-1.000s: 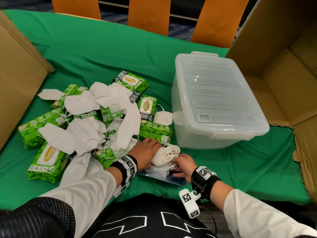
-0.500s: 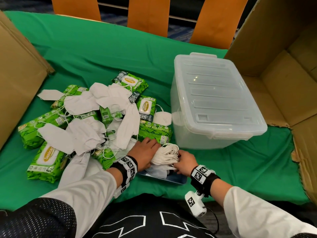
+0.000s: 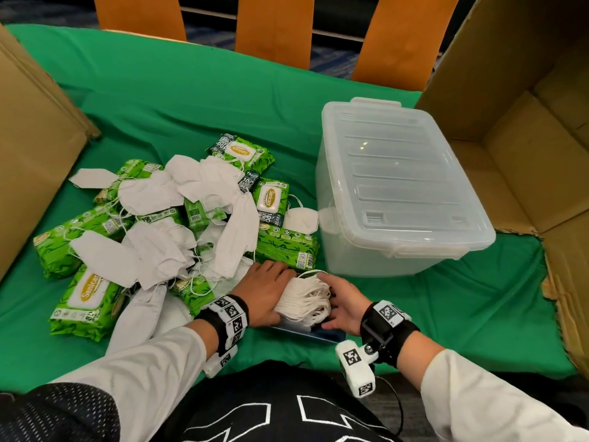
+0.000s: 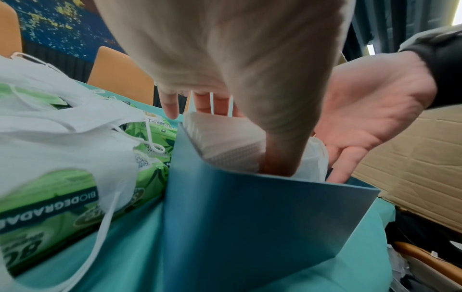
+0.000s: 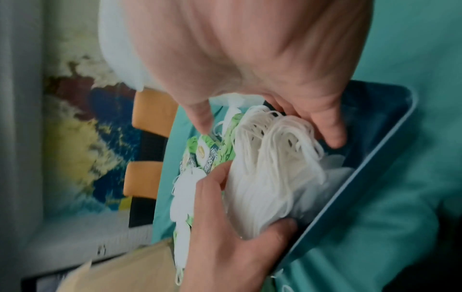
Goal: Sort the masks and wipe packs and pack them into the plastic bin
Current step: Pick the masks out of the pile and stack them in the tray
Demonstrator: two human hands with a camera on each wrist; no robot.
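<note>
A stack of white masks [image 3: 304, 298] with bunched ear loops lies in a shallow blue box [image 3: 322, 335] near the table's front edge. My left hand [image 3: 264, 290] grips its left side, thumb down inside the blue box [image 4: 250, 227] against the stack of masks [image 4: 225, 142]. My right hand [image 3: 342, 303] cups the loop end, thumb over the top and fingers below. In the right wrist view the ear loops [image 5: 270, 168] sit between my right fingers [image 5: 330, 134] and the left hand [image 5: 225, 227]. The clear plastic bin [image 3: 398, 186] stands behind, lid on.
Loose white masks [image 3: 153, 250] and green wipe packs [image 3: 89, 295] lie heaped left of my hands on the green cloth [image 3: 462, 307]. Open cardboard boxes flank the table at the left [image 3: 32, 161] and right [image 3: 526, 138]. Orange chair backs [image 3: 274, 27] line the far edge.
My right hand has slid up along the stack's right end and now wraps it more closely. The left hand has stayed on the stack.
</note>
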